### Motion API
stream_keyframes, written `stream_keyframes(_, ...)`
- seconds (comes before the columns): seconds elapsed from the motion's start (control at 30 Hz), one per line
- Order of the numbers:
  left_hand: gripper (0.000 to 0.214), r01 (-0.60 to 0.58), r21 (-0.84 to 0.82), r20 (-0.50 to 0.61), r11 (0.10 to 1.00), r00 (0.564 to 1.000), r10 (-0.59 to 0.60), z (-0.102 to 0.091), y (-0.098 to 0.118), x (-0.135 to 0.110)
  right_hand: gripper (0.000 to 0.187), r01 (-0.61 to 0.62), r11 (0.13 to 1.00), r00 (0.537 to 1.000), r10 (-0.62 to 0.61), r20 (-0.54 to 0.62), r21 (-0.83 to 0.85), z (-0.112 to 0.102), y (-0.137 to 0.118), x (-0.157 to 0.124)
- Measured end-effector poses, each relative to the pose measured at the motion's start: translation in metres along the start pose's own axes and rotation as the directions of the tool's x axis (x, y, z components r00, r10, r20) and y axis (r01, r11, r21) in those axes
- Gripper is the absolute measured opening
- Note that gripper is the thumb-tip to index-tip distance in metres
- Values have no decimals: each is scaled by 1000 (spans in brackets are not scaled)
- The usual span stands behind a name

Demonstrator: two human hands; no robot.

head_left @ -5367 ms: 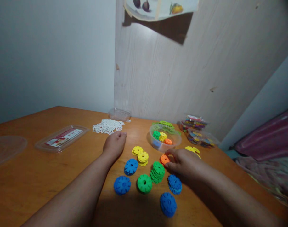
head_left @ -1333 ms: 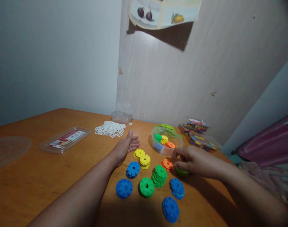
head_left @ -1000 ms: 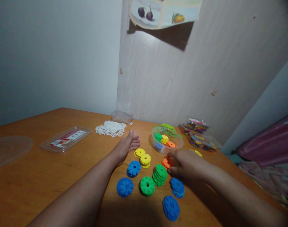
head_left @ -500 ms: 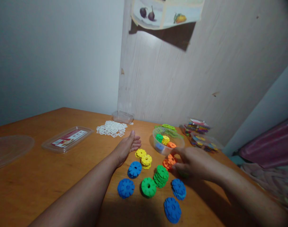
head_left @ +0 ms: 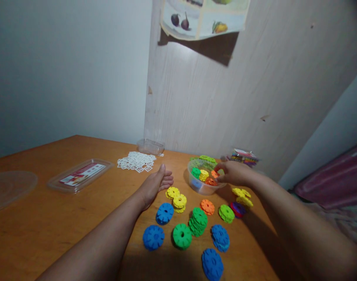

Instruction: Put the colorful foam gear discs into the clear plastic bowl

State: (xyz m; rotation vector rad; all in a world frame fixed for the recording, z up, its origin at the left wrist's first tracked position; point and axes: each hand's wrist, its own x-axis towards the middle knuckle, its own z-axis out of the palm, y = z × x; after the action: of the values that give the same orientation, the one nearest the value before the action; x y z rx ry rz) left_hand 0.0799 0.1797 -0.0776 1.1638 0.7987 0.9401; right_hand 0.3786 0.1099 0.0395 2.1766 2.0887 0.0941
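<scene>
My right hand [head_left: 234,173] reaches over the rim of a clear round tub [head_left: 199,188], its fingers pinching orange notched discs [head_left: 215,174]; how many is hidden. Green discs [head_left: 196,173], yellow discs [head_left: 203,175] and other orange ones lie inside. My left hand [head_left: 155,187] rests on its edge on the table, fingers stretched, holding nothing. Beside it are yellow discs [head_left: 179,201] and a blue stack [head_left: 164,213]. Between the hands lie an orange disc [head_left: 207,207] and a tall green stack [head_left: 198,222]. Light green discs [head_left: 226,213] sit below my right forearm.
White lattice pieces [head_left: 137,161] are heaped behind my left hand, near a clear box [head_left: 151,146]. Flat clear lids, one labelled [head_left: 80,175], lie at left. More blue stacks [head_left: 212,264] stand in front. Packaged items [head_left: 244,157] are at the back right.
My right hand has lifted orange discs from the table and carried them up to the tub. An orange disc stays behind. My left hand has hardly moved.
</scene>
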Motion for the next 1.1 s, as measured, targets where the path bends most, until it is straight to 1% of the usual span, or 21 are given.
stream_keyframes(0.1, 83, 5, 0, -3, 1000, 1000, -5, 0, 0, 1, 48, -1, 1000, 1000, 2, 14, -7, 5, 2, 7)
stream_keyframes(0.17, 83, 2, -4, -2, 1000, 1000, -2, 0, -1, 1, 56, -14, 1000, 1000, 14, 0, -11, 5, 3, 5)
stream_keyframes(0.2, 83, 0, -4, -1, 1000, 1000, 0, 0, -1, 1, 57, -20, 1000, 1000, 20, -16, -5, 4, 4, 2)
stream_keyframes(0.23, 83, -2, -4, 0, 1000, 1000, 2, 0, -1, 1, 55, -28, 1000, 999, 28, -35, 8, 4, 5, -2)
stream_keyframes(0.3, 82, -3, 1, -4, 1000, 1000, 3, 0, -1, 1, 45, -36, 998, 996, 39, -80, 49, 2, 5, -14)
stream_keyframes(0.4, 82, -5, 2, -8, 1000, 1000, 5, 1, -1, 1, 28, 18, 990, 995, -4, -103, 137, 0, -2, -39)
stream_keyframes(0.53, 84, -7, 4, 0, 1000, 1000, 7, 2, 0, 1, 21, 135, 965, 991, -130, -37, 226, -1, -22, -72)
stream_keyframes(0.63, 86, -15, 14, 2, 1000, 1000, 15, 2, 1, 0, 23, 163, 960, 984, -174, 28, 227, 6, -37, -85)
stream_keyframes(0.7, 87, -21, 16, 3, 1000, 1000, 21, 2, 0, 1, 27, 150, 967, 985, -164, 53, 205, 13, -44, -87)
stream_keyframes(0.87, 85, -17, 9, 2, 1000, 1000, 17, 0, -1, 2, 31, 132, 987, 989, -137, 49, 97, 31, -58, -82)
stream_keyframes(1.0, 84, -16, -3, -5, 1000, 1000, 16, 1, -1, 1, 29, 102, 995, 993, -101, 59, -22, 36, -67, -76)
stream_keyframes(1.1, 84, -17, -4, -4, 1000, 1000, 17, 1, 0, 1, 29, 99, 994, 993, -96, 66, -44, 39, -70, -72)
